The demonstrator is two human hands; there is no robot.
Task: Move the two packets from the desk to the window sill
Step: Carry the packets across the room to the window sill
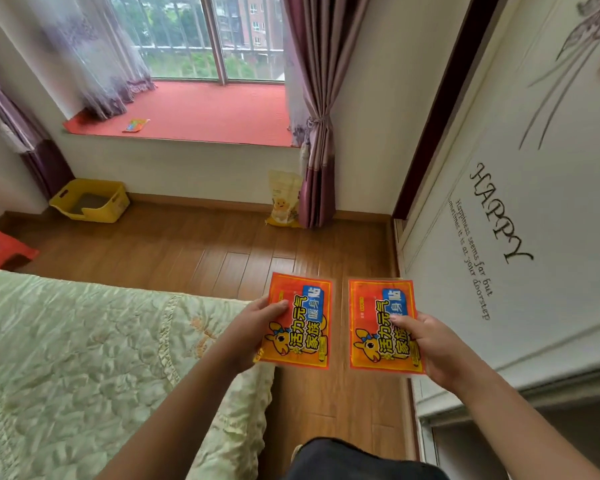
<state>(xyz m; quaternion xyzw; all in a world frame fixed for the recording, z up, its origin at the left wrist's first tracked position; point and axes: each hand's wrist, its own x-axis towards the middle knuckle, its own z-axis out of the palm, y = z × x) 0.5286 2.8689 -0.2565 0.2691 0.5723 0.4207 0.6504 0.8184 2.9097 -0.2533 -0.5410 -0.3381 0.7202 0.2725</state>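
Packets (300, 320) (378, 323) — 2 glossy, flat rectangles.

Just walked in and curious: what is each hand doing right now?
Left hand: closed on the left packet.
Right hand: closed on the right packet.

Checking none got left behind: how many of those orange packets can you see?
3: one orange foil packet in the left hand, one in the right hand, one similar-looking on the red sill.
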